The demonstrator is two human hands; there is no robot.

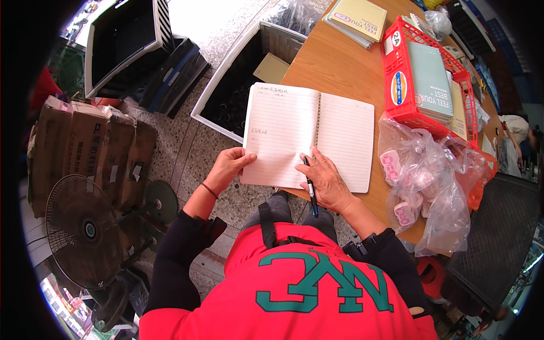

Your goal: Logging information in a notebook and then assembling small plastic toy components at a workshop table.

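Note:
A spiral-bound notebook (344, 133) lies open before me, its right part over the wooden table and its left part reaching past the table's edge. Some handwriting shows on the upper left page; the right page looks ruled and mostly blank. My left hand (233, 164) pinches the lower left edge of the notebook, thumb on top. Near the spine, my right hand (327, 180) rests on the lower pages with a dark pen (312, 195) held in its fingers, the pen pointing down toward me.
On the wooden table (317, 62) stand a stack of notebooks (358, 20), a red basket (405, 116) of notebooks and clear bags (416, 175) with pink items. Beyond the table edge is a white-rimmed bin (218, 127). At left are a fan (85, 226) and cardboard boxes (85, 150).

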